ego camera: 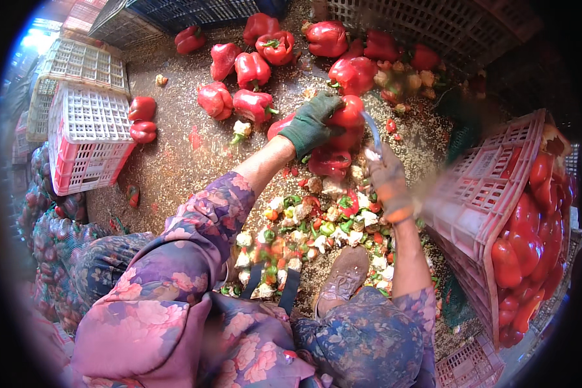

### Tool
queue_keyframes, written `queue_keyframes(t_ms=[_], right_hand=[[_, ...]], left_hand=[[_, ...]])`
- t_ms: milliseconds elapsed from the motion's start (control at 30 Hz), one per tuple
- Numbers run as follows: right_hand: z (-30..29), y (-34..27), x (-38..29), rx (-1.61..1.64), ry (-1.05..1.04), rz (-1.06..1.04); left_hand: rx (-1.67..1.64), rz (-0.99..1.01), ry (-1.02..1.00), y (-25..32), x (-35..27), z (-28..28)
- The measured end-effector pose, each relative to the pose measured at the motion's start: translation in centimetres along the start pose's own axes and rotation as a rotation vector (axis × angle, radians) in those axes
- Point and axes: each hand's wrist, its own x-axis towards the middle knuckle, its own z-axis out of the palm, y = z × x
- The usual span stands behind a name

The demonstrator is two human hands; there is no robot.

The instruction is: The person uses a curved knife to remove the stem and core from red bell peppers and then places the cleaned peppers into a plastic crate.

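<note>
My left hand (315, 123), in a dark green glove, grips a red bell pepper (350, 110) above the floor. My right hand (387, 182), in a worn grey and orange glove, holds a knife with a curved blade (374, 128). The blade is beside the pepper's right side; whether it touches cannot be told. Another red pepper (330, 162) is just below my left hand, and one more (280, 126) is partly hidden behind it. Cut-out pepper cores (330, 225) with green stems and pale seeds lie heaped between my feet and hands.
Several whole red peppers (252, 68) lie on the seed-strewn floor (165, 160) ahead. On the right stands a pink plastic crate (485, 165) filled with red peppers (524, 247). White and pink crates (92, 126) and net sacks of peppers (63, 252) are at the left. Dark crates (199, 17) line the back.
</note>
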Motion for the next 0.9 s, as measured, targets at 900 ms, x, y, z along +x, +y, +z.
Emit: queue_keyframes(t_ms=[900], right_hand=[[4.8,-0.6,3.3,-0.305,0.037,-0.076]], left_hand=[[-0.033,-0.381,0.336,-2.4,0.8,5.2]])
